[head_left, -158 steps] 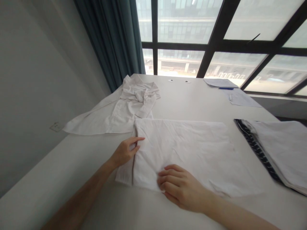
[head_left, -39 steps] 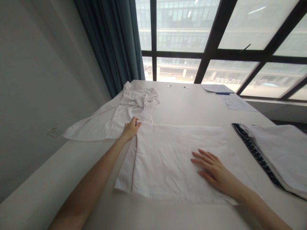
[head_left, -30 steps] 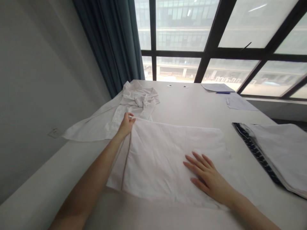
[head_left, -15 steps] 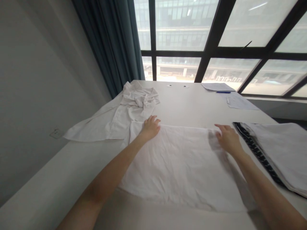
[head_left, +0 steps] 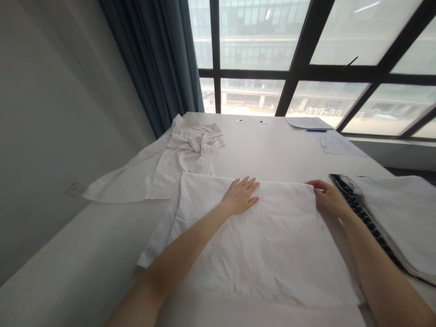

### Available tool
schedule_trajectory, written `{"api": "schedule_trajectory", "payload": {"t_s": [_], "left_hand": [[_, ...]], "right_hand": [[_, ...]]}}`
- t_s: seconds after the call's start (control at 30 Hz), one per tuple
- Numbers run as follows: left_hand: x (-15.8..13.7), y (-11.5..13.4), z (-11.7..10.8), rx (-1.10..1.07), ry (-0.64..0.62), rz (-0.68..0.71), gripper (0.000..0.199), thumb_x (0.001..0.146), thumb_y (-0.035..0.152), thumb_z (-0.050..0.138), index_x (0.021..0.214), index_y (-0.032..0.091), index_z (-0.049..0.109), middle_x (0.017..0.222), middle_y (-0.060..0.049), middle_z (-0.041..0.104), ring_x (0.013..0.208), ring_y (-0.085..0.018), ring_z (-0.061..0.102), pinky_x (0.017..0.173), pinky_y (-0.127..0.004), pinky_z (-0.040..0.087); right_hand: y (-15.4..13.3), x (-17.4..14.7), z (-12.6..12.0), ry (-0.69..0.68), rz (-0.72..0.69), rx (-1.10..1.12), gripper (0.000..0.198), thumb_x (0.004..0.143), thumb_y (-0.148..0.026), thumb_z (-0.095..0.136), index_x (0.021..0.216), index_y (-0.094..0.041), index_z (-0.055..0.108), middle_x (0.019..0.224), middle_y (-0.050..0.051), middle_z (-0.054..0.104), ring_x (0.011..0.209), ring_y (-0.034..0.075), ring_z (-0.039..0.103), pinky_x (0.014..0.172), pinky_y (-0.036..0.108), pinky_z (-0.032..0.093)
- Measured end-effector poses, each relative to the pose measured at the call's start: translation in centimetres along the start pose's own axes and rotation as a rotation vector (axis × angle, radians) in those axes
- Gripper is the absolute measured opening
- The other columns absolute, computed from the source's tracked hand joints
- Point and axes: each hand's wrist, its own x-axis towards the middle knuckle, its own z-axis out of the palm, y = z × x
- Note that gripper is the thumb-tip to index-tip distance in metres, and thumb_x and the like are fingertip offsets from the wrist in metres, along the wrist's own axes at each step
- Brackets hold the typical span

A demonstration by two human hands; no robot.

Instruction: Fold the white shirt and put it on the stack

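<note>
A folded white cloth garment (head_left: 272,245) lies spread on the white table before me, lightly wrinkled. My left hand (head_left: 241,196) rests flat on it near its far edge, fingers spread. At the far right corner my right hand (head_left: 325,195) pinches the white garment's edge between thumb and fingers. A layer of the same white fabric sticks out at the lower left, partly behind my left forearm. Beyond the left end lies a crumpled white garment (head_left: 194,143), its flatter part spreading toward the table's left edge.
To the right lies a stack of folded clothes (head_left: 398,213), white on top with black patterned cloth beneath. Papers (head_left: 308,123) and a blue pen (head_left: 316,131) lie at the far right of the table (head_left: 259,154). A blue curtain (head_left: 160,59) and windows stand behind.
My left hand has slid right along the garment's far edge and lies flatter. My right hand has closed on the far right corner. More fabric shows at the lower left.
</note>
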Motion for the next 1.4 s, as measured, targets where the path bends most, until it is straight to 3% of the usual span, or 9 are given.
{"api": "schedule_trajectory", "payload": {"t_s": [0.1, 0.3, 0.47, 0.63, 0.73, 0.87, 1.0, 1.17, 1.4], "left_hand": [[-0.2, -0.1, -0.2, 0.004, -0.017, 0.010, 0.055, 0.098, 0.048, 0.029, 0.146, 0.021, 0.031, 0.154, -0.005, 0.029, 0.142, -0.023, 0.022, 0.114, -0.047, 0.020], [-0.4, -0.5, -1.2, -0.050, -0.136, 0.075, 0.054, 0.097, 0.053, 0.028, 0.146, 0.030, 0.030, 0.157, -0.005, 0.023, 0.145, -0.027, 0.016, 0.114, -0.052, 0.016], [-0.5, -0.7, -1.6, -0.095, -0.204, 0.090, 0.052, 0.096, 0.058, 0.026, 0.145, 0.040, 0.029, 0.158, -0.003, 0.019, 0.145, -0.029, 0.013, 0.113, -0.055, 0.013], [-0.5, -0.6, -1.7, -0.114, -0.206, 0.084, 0.053, 0.095, 0.060, 0.028, 0.144, 0.042, 0.031, 0.158, -0.004, 0.019, 0.145, -0.030, 0.013, 0.113, -0.055, 0.012], [-0.5, -0.5, -1.7, -0.125, -0.207, 0.087, 0.055, 0.092, 0.064, 0.031, 0.143, 0.044, 0.032, 0.158, -0.004, 0.020, 0.145, -0.031, 0.014, 0.113, -0.056, 0.012], [-0.4, -0.6, -1.4, -0.123, -0.173, 0.097, 0.055, 0.091, 0.066, 0.034, 0.142, 0.046, 0.033, 0.157, -0.003, 0.021, 0.144, -0.032, 0.016, 0.112, -0.057, 0.013], [-0.5, -0.7, -1.1, -0.119, -0.160, 0.103, 0.055, 0.091, 0.065, 0.035, 0.142, 0.046, 0.033, 0.157, -0.003, 0.020, 0.144, -0.032, 0.016, 0.113, -0.057, 0.012], [-0.9, -0.9, -1.4, -0.125, -0.193, 0.104, 0.057, 0.090, 0.066, 0.035, 0.143, 0.046, 0.031, 0.159, -0.004, 0.016, 0.145, -0.032, 0.012, 0.113, -0.055, 0.011], [-2.3, -1.5, -1.5, -0.112, -0.218, 0.091, 0.063, 0.089, 0.068, 0.032, 0.146, 0.042, 0.024, 0.159, -0.005, 0.009, 0.145, -0.030, 0.007, 0.114, -0.054, 0.010]], "right_hand": [[-0.6, -0.3, -0.1, -0.058, 0.010, 0.107, 0.031, 0.070, -0.035, 0.059, 0.094, -0.019, 0.066, 0.085, 0.006, 0.072, 0.074, 0.021, 0.066, 0.064, 0.030, 0.050], [-1.4, -0.5, 0.5, 0.154, 0.003, 0.063, 0.026, 0.064, -0.027, 0.052, 0.082, -0.018, 0.069, 0.077, 0.005, 0.071, 0.072, 0.022, 0.065, 0.066, 0.031, 0.048], [-1.5, -0.6, 0.8, 0.197, 0.086, -0.108, 0.030, 0.065, -0.029, 0.052, 0.084, -0.018, 0.072, 0.070, 0.005, 0.071, 0.068, 0.023, 0.065, 0.063, 0.031, 0.048], [-2.5, 0.0, -0.1, 0.242, -0.049, -0.290, 0.036, 0.070, -0.023, 0.045, 0.093, -0.017, 0.071, 0.093, 0.009, 0.073, 0.084, 0.025, 0.067, 0.081, 0.039, 0.051], [-4.6, -0.2, 1.3, 0.050, -0.235, -0.301, 0.039, 0.079, -0.027, 0.044, 0.110, -0.021, 0.067, 0.118, 0.007, 0.067, 0.107, 0.026, 0.062, 0.095, 0.042, 0.047], [-7.2, -2.1, 5.9, -0.313, -0.431, -0.434, 0.045, 0.094, -0.034, 0.031, 0.132, -0.024, 0.053, 0.141, 0.007, 0.051, 0.133, 0.024, 0.041, 0.108, 0.049, 0.034], [-7.6, -3.8, 8.3, -0.358, -0.367, -0.633, 0.050, 0.098, -0.041, 0.022, 0.146, -0.032, 0.033, 0.152, 0.002, 0.034, 0.141, 0.025, 0.025, 0.109, 0.059, 0.025], [-6.8, -3.8, 7.2, -0.409, -0.330, -0.736, 0.056, 0.098, -0.051, 0.017, 0.151, -0.033, 0.020, 0.156, -0.001, 0.021, 0.144, 0.024, 0.016, 0.112, 0.056, 0.021], [-5.1, -3.6, 6.0, -0.387, -0.295, -0.765, 0.063, 0.095, -0.059, 0.018, 0.151, -0.030, 0.021, 0.157, 0.001, 0.020, 0.144, 0.023, 0.018, 0.114, 0.054, 0.018]]}}
